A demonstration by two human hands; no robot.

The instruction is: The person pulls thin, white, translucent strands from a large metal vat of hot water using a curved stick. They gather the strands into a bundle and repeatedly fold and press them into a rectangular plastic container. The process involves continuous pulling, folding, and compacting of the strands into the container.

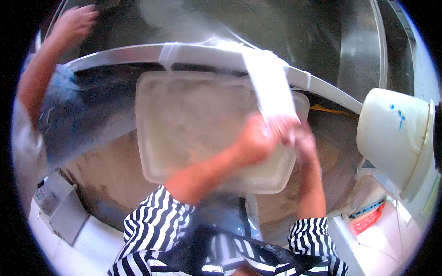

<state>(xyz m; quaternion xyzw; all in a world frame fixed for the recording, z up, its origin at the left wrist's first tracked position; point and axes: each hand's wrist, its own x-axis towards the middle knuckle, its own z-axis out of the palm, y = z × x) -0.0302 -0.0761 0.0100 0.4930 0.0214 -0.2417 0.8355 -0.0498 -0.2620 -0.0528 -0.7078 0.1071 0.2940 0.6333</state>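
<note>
A long, bright white strip (pixel 271 85) hangs over the metal rim and runs down to my hands. Whether it is cloth or some soft sheet I cannot make out. Its lower end is gathered between my left hand (pixel 256 140) and my right hand (pixel 304 140), which are closed on it side by side. Both hands are blurred by motion. Beneath them stands a whitish rectangular tub (pixel 142 124), with cloudy, pale contents I cannot make out clearly.
The curved metal rim (pixel 124 54) of a large dark vat (pixel 294 27) crosses beyond the tub. Another person's hand (pixel 76 25) reaches in at the far left. A white bucket (pixel 391 133) stands at right, above a red bag (pixel 368 221). A grey box (pixel 60 207) sits lower left.
</note>
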